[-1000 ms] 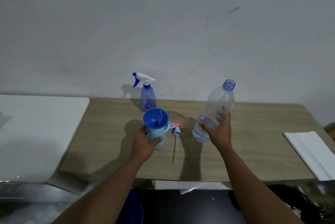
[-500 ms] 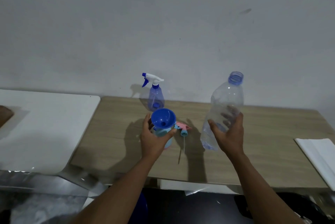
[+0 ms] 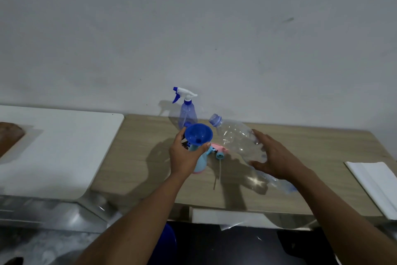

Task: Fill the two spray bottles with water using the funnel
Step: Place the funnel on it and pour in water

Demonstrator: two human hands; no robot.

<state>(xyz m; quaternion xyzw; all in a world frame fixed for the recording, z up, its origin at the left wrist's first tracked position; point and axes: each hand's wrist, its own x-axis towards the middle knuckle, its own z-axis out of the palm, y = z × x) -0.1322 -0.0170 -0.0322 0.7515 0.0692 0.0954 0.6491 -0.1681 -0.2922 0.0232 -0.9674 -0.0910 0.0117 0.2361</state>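
A light-blue spray bottle (image 3: 201,162) with a pink base stands on the wooden table (image 3: 137,157), its head off. A blue funnel (image 3: 198,135) sits in its neck. My left hand (image 3: 184,154) is shut around the bottle's neck under the funnel. My right hand (image 3: 277,157) grips a clear plastic water bottle (image 3: 238,138), tilted left with its open blue-ringed mouth just right of the funnel's rim. The pink and blue spray head (image 3: 219,151) lies on the table behind. A second translucent blue spray bottle (image 3: 187,112) with a white trigger stands near the wall.
A white board (image 3: 53,148) lies on the left beside the table, with a brown object (image 3: 9,136) at its far left edge. Folded white paper (image 3: 373,181) rests at the table's right end. The wall runs close behind the table.
My right hand has tipped the clear bottle from upright over to the left, bringing its mouth down beside the funnel. My left hand keeps its hold on the light-blue bottle.
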